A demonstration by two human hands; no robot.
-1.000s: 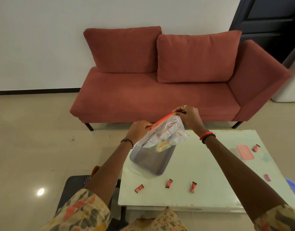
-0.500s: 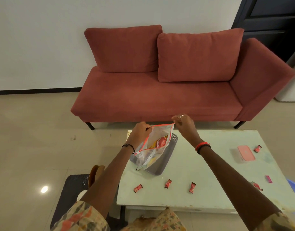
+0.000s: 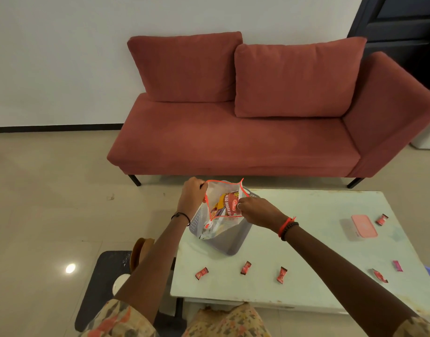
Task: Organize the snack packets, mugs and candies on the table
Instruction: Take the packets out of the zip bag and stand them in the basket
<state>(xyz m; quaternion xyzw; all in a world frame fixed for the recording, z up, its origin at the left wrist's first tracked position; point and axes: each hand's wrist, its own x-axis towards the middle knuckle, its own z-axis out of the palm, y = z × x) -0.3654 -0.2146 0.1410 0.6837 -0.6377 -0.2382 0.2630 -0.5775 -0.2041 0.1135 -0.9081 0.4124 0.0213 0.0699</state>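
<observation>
The left hand [image 3: 191, 194] has its fingers [image 3: 201, 188] curled hard on the far corner of the bag [image 3: 214, 194], right at the red zip rim; the right hand [image 3: 256, 211] pinches the near side of that same rim between thumb and fingertips [image 3: 240, 206]; the two pull apart, which I take to be why the mouth stands wide and squarish, so the contents can be seen or reached; between the fingers, just inside the mouth, sits a red and yellow packet [image 3: 229, 204], with more wrappers lower down that I cannot make out; directly under both hands the bag sags into a grey basket [image 3: 227, 246], so it seems propped there to keep the weight off the grip; nearer the person than the fingers, three red candies [image 3: 245, 268] lie loose in a row on the table [image 3: 306, 242], apart from one another and not yet gathered; well out past the right wrist lie more candies and a pink-lidded box [image 3: 363, 229], perhaps meant for them; beyond the fingers stands a red sofa [image 3: 233, 142]; any mugs I cannot pick out with certainty.
</observation>
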